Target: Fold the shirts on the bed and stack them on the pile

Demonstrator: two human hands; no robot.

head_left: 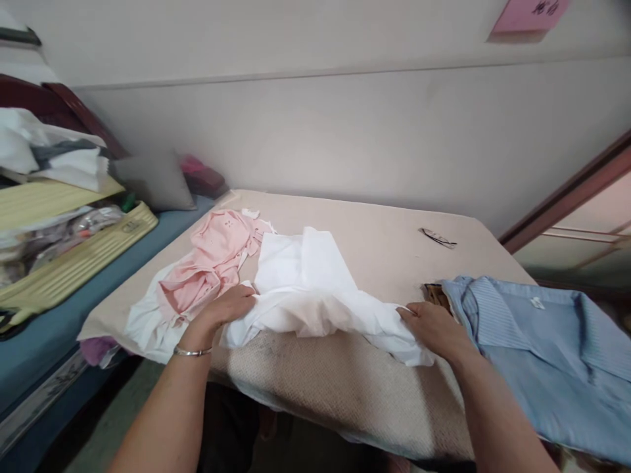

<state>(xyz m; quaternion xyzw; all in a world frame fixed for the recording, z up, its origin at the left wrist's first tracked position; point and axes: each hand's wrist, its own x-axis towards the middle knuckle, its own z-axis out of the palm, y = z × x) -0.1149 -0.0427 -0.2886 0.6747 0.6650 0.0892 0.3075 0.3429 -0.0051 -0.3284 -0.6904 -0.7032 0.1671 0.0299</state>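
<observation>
A beige counter [384,243] against the wall carries a crumpled white garment [305,289] at centre, a pink shirt [211,263] to its left, a blue shirt [542,341] at right, and glasses [438,238] farther back.

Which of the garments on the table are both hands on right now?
The white garment in the middle. The left hand and right hand grip its near edge; the pink garment and blue striped shirt lie untouched at either side.

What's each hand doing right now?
Left hand: closed on the white garment, at its left edge.
Right hand: gripping the same garment's right end.
</observation>
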